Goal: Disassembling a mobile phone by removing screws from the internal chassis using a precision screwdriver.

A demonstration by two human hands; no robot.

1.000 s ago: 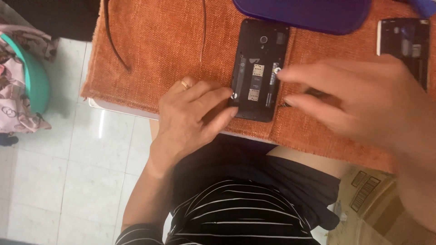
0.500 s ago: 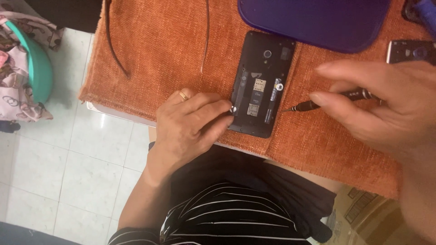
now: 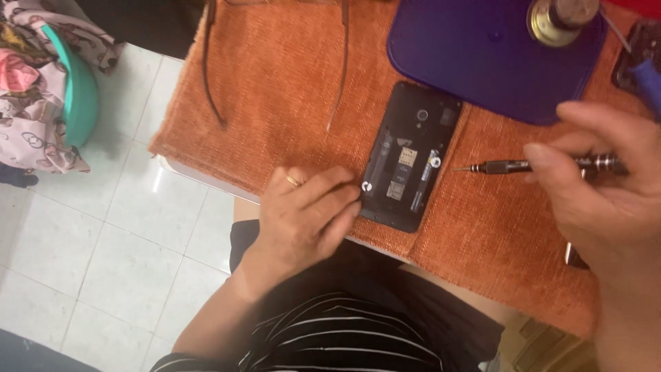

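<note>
At centre frame, the left hand (image 3: 303, 220) is pressing its fingertips (image 3: 352, 207) against the opened black phone's (image 3: 411, 165) lower left corner, while the right hand (image 3: 606, 200), at right, is pinching a slim metal screwdriver (image 3: 523, 166) whose tip is hovering just beside the phone.

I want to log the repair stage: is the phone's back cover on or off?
Off. The phone lies face down on the orange cloth with its card slots and inner frame exposed; no cover sits on it.
</note>
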